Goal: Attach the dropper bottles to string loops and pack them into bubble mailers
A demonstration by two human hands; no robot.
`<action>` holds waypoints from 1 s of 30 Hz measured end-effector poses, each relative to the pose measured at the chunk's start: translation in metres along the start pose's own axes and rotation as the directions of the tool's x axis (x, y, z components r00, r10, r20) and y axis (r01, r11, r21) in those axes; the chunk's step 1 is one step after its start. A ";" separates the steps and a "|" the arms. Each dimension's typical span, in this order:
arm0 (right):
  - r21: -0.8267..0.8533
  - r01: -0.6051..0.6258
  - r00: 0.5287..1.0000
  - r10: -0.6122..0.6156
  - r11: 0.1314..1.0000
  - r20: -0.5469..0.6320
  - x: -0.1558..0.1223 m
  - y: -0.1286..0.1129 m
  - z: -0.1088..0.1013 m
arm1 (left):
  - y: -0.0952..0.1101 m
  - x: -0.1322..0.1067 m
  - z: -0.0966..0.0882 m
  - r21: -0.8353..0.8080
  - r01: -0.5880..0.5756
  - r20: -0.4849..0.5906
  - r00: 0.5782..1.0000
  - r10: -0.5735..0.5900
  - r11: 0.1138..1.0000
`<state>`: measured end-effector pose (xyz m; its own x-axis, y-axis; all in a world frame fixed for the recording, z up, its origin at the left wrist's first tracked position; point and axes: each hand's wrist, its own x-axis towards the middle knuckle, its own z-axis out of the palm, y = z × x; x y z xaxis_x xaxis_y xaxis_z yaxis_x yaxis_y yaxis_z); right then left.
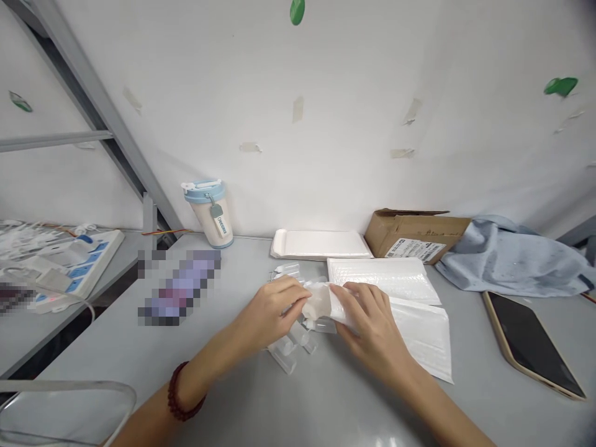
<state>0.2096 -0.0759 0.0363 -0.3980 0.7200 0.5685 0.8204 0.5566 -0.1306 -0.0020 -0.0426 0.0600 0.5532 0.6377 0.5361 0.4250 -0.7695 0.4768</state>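
Note:
My right hand (372, 320) is wrapped round the open end of a white bubble mailer (321, 301), thumb below and fingers on top. At the mailer's mouth, the thumb and fingers of my left hand (274, 307) are pinched together on its edge. Under and between my hands lie several small clear plastic tubes (284, 357), partly hidden. A white mailer section (421, 338) extends right from behind my right hand; whether it belongs to the held one I cannot tell. Another bubble mailer (386, 276) lies just behind.
Against the wall are a white mailer stack (321, 244), a cardboard box (414, 233) and a blue-grey cloth (512, 254). A phone (533, 341) lies right. On the left stand a lidded cup (212, 217), a blurred-out purple item (184, 285) and a power strip (88, 267) with cables.

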 end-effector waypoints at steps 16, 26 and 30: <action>-0.011 -0.021 1.000 0.021 1.000 0.003 0.000 0.006 -0.002 | 0.016 0.001 -0.023 -0.052 0.209 0.241 0.952 -0.191 0.977; -0.045 -0.074 0.997 0.075 0.996 0.018 0.002 0.015 -0.001 | 0.014 -0.006 -0.017 0.032 0.165 0.420 0.893 -0.164 0.986; -0.029 -0.085 0.996 0.086 0.996 0.032 0.001 0.015 0.000 | 0.016 0.001 -0.029 -0.098 0.300 0.109 0.951 -0.289 0.949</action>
<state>0.2215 -0.0668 0.0351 -0.3386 0.7780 0.5291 0.8628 0.4811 -0.1553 -0.0154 -0.0530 0.0883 0.4816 0.8250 0.2957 0.4991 -0.5356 0.6812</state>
